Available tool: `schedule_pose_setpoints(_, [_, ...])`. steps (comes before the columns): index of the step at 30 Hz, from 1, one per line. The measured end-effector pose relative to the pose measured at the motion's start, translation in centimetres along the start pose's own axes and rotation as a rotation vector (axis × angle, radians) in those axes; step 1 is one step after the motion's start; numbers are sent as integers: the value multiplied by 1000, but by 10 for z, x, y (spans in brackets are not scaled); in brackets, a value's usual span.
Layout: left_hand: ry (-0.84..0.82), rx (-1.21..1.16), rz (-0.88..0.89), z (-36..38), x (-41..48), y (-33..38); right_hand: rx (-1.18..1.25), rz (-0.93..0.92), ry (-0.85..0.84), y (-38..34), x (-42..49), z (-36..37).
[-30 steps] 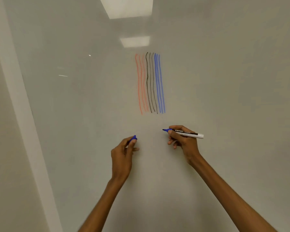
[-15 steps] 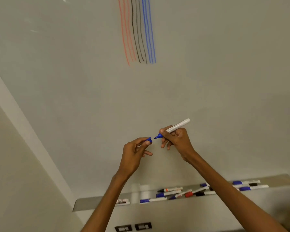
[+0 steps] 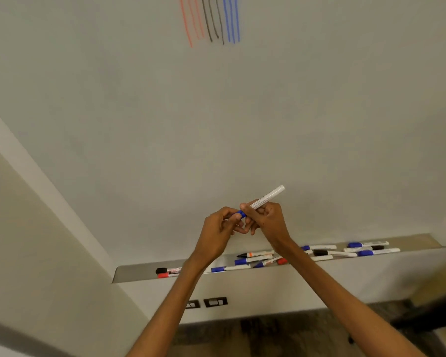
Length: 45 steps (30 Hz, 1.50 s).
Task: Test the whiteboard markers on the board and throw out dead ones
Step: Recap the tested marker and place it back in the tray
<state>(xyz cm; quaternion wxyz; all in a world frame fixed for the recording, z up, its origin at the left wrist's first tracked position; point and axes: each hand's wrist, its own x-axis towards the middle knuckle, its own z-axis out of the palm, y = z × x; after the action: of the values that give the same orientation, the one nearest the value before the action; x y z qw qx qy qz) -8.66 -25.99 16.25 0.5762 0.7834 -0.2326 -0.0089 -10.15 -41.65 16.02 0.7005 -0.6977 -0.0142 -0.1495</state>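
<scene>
My right hand (image 3: 264,219) grips a white-barrelled blue marker (image 3: 268,196), its back end pointing up and right. My left hand (image 3: 220,229) pinches the blue cap (image 3: 240,214), which sits against the marker's tip end; the tip itself is hidden. Both hands meet in front of the whiteboard (image 3: 216,124). Red, black and blue test lines (image 3: 209,19) run down the board at the top. Several more markers (image 3: 245,261) lie in the metal tray (image 3: 137,273) below the board.
Markers with blue, black and red caps are spread along the tray, more of them (image 3: 368,249) to the right. Two dark wall sockets (image 3: 215,302) sit under the tray. A dark piece of furniture (image 3: 438,313) stands at the lower right.
The view has tilted down, bringing the tray into sight. My two hands have come together, and the cap now meets the marker's tip, which showed bare before.
</scene>
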Motion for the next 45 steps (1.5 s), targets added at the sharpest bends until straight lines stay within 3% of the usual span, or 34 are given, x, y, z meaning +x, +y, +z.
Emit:
schedule_pose_setpoints(11, [32, 16, -43, 26, -30, -48, 169, 183, 279, 53, -41, 25])
schedule_pose_setpoints(25, [80, 250, -51, 8, -29, -110, 277, 420, 503, 95, -24, 90])
schedule_pose_setpoints(28, [30, 292, -61, -12, -27, -127, 248, 478, 457, 104, -20, 102])
schedule_pose_setpoints(33, [-130, 395, -92, -68, -31, -167, 147, 634, 211, 129, -20, 126])
schedule_pose_setpoints(37, [-115, 381, -165, -99, -25, -195, 139, 733, 193, 151, -8, 135])
schedule_pose_setpoints(45, [-20, 245, -385, -144, -24, -243, -73, 643, 20, 190, 11, 148])
